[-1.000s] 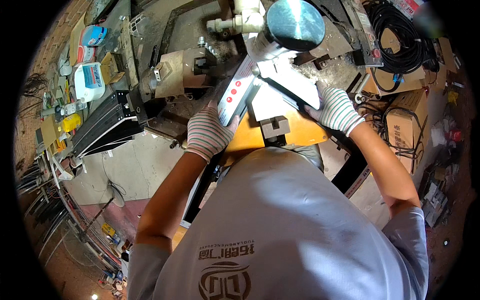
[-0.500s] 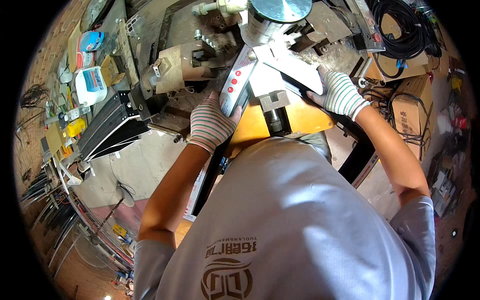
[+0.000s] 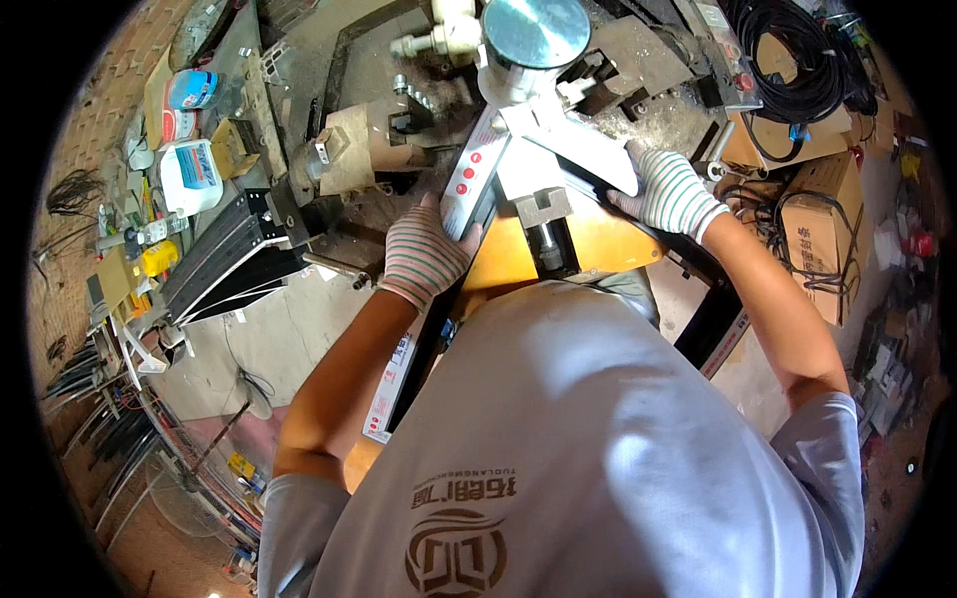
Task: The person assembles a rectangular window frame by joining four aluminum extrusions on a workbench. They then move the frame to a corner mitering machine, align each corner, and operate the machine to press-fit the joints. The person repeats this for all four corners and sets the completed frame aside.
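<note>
**Both hands on the two profiles at the press, joint under the round head**

Since 1 s ago: the whole press w/ its parts sits higher in view, and the left hand has slid further along its strip toward the machine; right hand kept its place on the other strip's outer end.

Largest first. Yellow press bed (image 3: 613, 244) carries the work, its near edge against the person's body. Above it the round steel head (image 3: 535, 32) stands at the far edge. Two long alu profiles meet in a V just below that head. White-wrapped profile w/ red dots (image 3: 469, 179) has its long axis running from the head down-left, continuing past the bed's near-left corner beside the left forearm. The second profile (image 3: 578, 149), pale on top w/ a dark edge, runs from the head down-right. Grey clamp block (image 3: 541, 207) sits between them, mid-bed.

Left hand (image 3: 424, 254), striped glove, lies flat, fingers pressed together along the dotted profile's lower side, touching it. Right hand (image 3: 670, 191), same glove, rests on the right profile's outer end, fingers together and curled over its edge; thumb hidden, so can't tell if it's a true pinch.

Key relation: joint lies up and inward from both hands; left hand is nearer to it.
</note>
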Motion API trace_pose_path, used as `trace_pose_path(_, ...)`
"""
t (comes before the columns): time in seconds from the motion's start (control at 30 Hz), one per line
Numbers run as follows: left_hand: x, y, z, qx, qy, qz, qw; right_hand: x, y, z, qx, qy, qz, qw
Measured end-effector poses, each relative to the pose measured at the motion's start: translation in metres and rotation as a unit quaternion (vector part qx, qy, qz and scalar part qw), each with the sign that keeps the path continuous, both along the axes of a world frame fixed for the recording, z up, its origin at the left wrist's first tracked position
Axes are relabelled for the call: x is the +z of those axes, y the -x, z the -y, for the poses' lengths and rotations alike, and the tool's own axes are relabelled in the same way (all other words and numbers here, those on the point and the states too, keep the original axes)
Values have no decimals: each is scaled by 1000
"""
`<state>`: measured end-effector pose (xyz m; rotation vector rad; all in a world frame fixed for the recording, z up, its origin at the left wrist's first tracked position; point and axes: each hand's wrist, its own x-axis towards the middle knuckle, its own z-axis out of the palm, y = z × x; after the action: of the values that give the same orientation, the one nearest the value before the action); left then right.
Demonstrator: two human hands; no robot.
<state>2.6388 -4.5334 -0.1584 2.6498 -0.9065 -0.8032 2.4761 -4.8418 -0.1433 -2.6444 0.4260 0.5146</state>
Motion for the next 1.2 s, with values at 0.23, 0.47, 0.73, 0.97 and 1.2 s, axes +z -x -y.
trace_pose_path(0.23, 1, 10, 3, 8, -43, 15, 999, 5, 0, -1, -2, 0, -30, 1000)
trace_pose_path(0.47, -1, -1, 1, -12, -12, 24, 1000, 9, -10, -5, -16, -17, -48, 999)
trace_pose_path(0.73, 10, 2, 8, 21, -43, -19, 999, 9, -3, -1, -19, -11, -15, 1000)
trace_pose_path(0.97, 13, 8, 4, 31, -18, -12, 999, 13, 3, 0, -2, -9, -9, 1000)
trace_pose_path(1.2, 17, 9, -3, 13, -15, 11, 1000, 22, 5, -7, -9, -21, -15, 1000)
